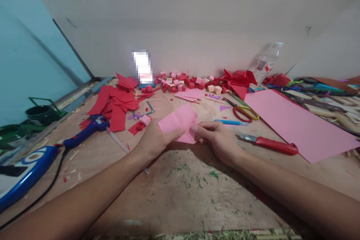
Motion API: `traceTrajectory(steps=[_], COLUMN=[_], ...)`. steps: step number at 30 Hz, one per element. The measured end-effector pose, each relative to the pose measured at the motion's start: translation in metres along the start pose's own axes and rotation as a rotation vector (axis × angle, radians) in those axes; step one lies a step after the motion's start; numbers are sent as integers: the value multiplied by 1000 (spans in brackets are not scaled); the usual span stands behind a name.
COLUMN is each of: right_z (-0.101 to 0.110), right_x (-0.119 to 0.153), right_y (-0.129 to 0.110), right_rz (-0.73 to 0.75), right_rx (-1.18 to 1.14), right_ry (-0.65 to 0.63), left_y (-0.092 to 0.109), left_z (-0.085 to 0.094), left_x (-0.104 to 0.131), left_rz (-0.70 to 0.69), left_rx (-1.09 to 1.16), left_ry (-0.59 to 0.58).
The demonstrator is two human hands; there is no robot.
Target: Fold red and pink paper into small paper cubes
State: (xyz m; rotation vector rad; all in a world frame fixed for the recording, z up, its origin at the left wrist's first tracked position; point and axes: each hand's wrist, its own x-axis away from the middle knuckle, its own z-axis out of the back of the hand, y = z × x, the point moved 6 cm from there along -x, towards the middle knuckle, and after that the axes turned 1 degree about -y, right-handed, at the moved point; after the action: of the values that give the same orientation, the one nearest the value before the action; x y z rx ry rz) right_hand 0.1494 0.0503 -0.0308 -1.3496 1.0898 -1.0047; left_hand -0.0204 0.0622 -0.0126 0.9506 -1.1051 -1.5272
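Note:
A small piece of pink paper [180, 118] with crease lines is held up over the wooden board between both hands. My left hand [157, 137] grips its left and lower part, the thumb lying across the front. On the right edge, my right hand [215, 135] pinches the paper between thumb and fingers. The fingers behind the sheet are hidden. Just right of my right hand lie a blue pen [232, 122] and a red-handled knife [270, 144]. Behind the pen are scissors [246, 112] with yellow and red handles.
Red paper strips [112, 101] and a blue glue gun [87, 129] with a cord lie left. Many small red and pink paper cubes [182, 81] line the wall, beside a bright phone [143, 66]. A large pink sheet [300, 123] and a plastic bottle [267, 63] are right.

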Motion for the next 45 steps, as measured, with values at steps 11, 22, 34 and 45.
traceTrajectory(steps=[11, 22, 34, 45], right_z=[3, 4, 6, 3], right_x=[-1, 0, -1, 0], right_y=[8, 5, 5, -2], right_rz=[-24, -22, 16, -17], right_rx=[-209, -276, -48, 88], right_ry=[16, 76, 43, 49], left_y=[0, 2, 7, 9], left_z=[-3, -3, 1, 3], left_x=[0, 1, -6, -7], left_rz=[-15, -28, -55, -97], left_rx=[-7, -49, 129, -31], left_ry=[-35, -24, -95, -111])
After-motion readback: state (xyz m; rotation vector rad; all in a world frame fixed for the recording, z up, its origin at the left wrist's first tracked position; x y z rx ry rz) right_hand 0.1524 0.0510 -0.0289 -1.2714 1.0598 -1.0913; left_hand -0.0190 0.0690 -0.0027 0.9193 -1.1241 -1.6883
